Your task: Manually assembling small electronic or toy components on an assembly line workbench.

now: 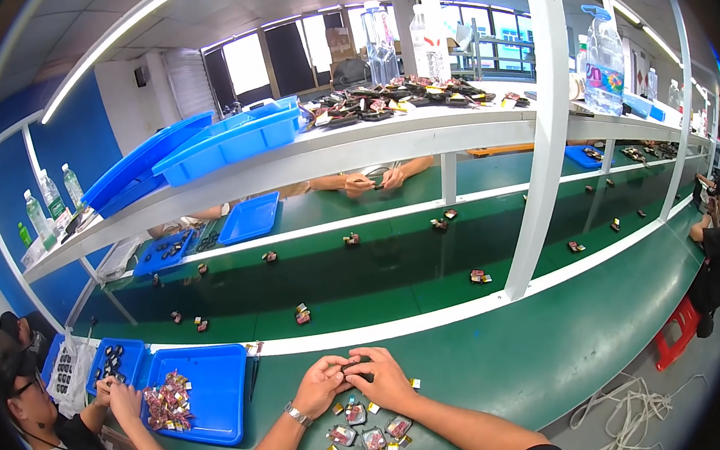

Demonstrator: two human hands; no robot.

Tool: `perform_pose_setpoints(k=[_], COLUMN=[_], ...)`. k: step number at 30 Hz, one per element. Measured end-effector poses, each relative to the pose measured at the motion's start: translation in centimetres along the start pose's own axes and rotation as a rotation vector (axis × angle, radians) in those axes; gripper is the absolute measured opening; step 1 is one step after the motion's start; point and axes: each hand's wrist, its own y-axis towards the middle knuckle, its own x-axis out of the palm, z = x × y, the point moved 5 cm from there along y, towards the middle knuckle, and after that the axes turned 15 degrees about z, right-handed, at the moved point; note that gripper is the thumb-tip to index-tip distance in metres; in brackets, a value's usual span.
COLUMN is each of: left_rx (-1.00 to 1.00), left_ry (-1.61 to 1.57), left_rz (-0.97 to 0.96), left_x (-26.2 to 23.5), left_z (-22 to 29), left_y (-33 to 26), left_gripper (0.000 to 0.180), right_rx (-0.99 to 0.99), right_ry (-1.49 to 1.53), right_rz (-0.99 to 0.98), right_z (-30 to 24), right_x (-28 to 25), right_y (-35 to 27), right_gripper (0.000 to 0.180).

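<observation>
Above the green bench top, my left hand (319,388) and my right hand (385,383) meet with fingertips closed around a small black part (355,367). Fingers cover most of it, so its exact kind is hidden. Just below my hands lies a loose group of small electronic assemblies (373,439), with rounded pale housings, reddish wires and yellow-and-white tabs. The nearest of them are beside my right wrist. A watch with a metal band sits on my left wrist.
Left of my arm stands a blue tray (220,392) holding a heap of red-wired pieces (169,400). A co-worker's hands (114,396) work beside it. Beyond, a green conveyor belt (388,299) carries scattered assemblies, under a white shelf frame (543,155). A red stool (677,335) stands at right.
</observation>
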Motion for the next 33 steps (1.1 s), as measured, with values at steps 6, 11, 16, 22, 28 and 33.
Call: perform_pose_setpoints(k=[6,11,16,22,28,33], left_rx=[0.018,-0.003,-0.007,0.060,0.032,0.012], left_ry=[-0.030,-0.030,-0.077,-0.086,-0.068,-0.078], left_rz=[-0.029,-0.038,-0.031,0.000,0.038,0.064], left_x=[-0.2,0.0,-0.4,-0.4,0.2,0.1], left_z=[0.1,0.0,-0.2,0.4,-0.1,-0.1], left_y=[0.2,0.2,0.0,0.1,0.3,0.3], left_gripper=[0.021,0.022,0.022,0.022,0.024,0.025], right_rx=[-0.164,-0.089,-0.122,-0.156,-0.082,-0.261], right_ry=[-0.020,0.020,0.060,0.085,0.036,-0.063], right_rz=[0.048,0.037,0.061,0.020,0.102,0.160], right_z=[-1.4,-0.5,-1.0,-1.8,-1.9,-2.5], right_x=[-0.4,-0.4,-0.4,-0.4,-1.1,-1.1], right_y=[0.4,0.3,0.3,0.6,1.0,0.9], right_gripper=[0.015,0.015,0.016,0.023,0.014,0.015])
